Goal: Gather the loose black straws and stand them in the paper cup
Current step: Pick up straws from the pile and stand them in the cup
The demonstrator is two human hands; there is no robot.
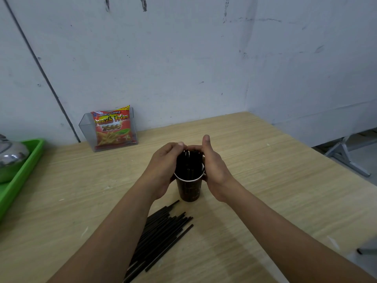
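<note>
Shows, at centre frame, left hand (pixel 163 170) and right hand (pixel 215 170) closing in from either side, each grip curled round a bundle of black straws (pixel 189 162) standing upright in the dark paper cup (pixel 189 190) on the wooden worktop (pixel 265 180). Shows, just below the cup at lower centre, more loose straws (pixel 161 231) lying flat in a slanting heap. Shows, at upper left, a snack packet (pixel 113 127) in a clear holder (pixel 86 129) against the wall, and a green tray (pixel 24 170) at the left edge.

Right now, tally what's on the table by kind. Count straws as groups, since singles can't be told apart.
Paper cup: 1
Straw groups: 2 (bundle in cup, loose pile)
Snack bag: 1
Clear holder: 1
Green tray: 1
Metal pot, in the tray: 1
Total: 7
</note>
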